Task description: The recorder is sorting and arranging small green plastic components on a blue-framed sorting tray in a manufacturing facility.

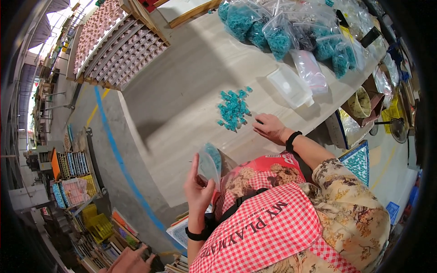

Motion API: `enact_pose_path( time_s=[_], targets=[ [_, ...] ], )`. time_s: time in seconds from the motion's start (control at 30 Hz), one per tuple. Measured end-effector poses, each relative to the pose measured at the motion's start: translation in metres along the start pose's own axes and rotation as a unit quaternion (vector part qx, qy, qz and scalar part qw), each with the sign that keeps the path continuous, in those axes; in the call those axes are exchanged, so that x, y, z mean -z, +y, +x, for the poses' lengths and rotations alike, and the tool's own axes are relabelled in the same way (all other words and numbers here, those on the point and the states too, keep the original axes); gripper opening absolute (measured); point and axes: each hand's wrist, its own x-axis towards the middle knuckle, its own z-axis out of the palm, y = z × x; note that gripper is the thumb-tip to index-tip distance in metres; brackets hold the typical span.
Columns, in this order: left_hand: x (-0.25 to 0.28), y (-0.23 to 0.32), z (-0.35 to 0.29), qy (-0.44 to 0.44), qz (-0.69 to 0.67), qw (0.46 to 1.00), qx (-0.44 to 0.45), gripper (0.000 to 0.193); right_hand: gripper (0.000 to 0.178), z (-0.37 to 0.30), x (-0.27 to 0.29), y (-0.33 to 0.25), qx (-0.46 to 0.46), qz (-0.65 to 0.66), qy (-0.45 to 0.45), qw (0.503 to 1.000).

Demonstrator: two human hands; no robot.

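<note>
A loose pile of small teal plastic pieces (233, 109) lies on the pale tabletop in front of me. Just right of it, my right hand (271, 128) rests on the table with bent fingers, a small gap showing between them. No piece can be made out in that hand. My left hand (199, 185), raised at the near table edge, grips a clear plastic bag (210, 160) with teal pieces inside. Its index finger points up along the bag, and the bag's lower part is partly hidden by the hand and apron.
Filled clear bags of teal pieces (277, 36) crowd the far right of the table. A translucent white plastic tub (290, 85) stands before them, beside a flat clear packet (309, 70). Racks of small pink parts (123, 50) stand far left. Another person's hand (129, 261) shows at lower left.
</note>
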Motion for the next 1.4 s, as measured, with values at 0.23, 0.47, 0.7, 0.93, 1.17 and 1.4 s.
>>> enact_pose_path(
  time_s=[0.23, 0.47, 0.7, 0.93, 1.17, 1.4],
  targets=[
    [0.000, 0.007, -0.001, -0.003, 0.048, 0.999, 0.008, 0.079, 0.009, 0.000, -0.015, 0.015, -0.069, 0.054, 0.007, 0.996],
    [0.000, 0.000, -0.001, -0.010, 0.016, 1.000, 0.024, 0.080, 0.013, 0.011, 0.016, 0.034, -0.482, 0.571, 0.098, 0.657],
    [-0.002, -0.004, -0.001, -0.001, 0.009, 1.000, 0.008, 0.080, 0.026, -0.025, 0.023, 0.047, -0.519, 0.527, 0.104, 0.664],
    [0.000, 0.000, -0.004, -0.014, -0.007, 1.000, 0.012, 0.077, 0.030, -0.034, -0.016, -0.003, -0.296, -0.034, 0.089, 0.950],
    [0.000, -0.004, -0.004, 0.017, 0.032, 0.999, -0.030, 0.079, 0.051, 0.019, -0.011, -0.007, -0.224, -0.113, 0.061, 0.966],
    [-0.001, -0.005, -0.005, 0.013, 0.026, 1.000, -0.001, 0.078, 0.035, 0.026, -0.020, -0.005, -0.179, -0.111, 0.058, 0.976]
  ],
)
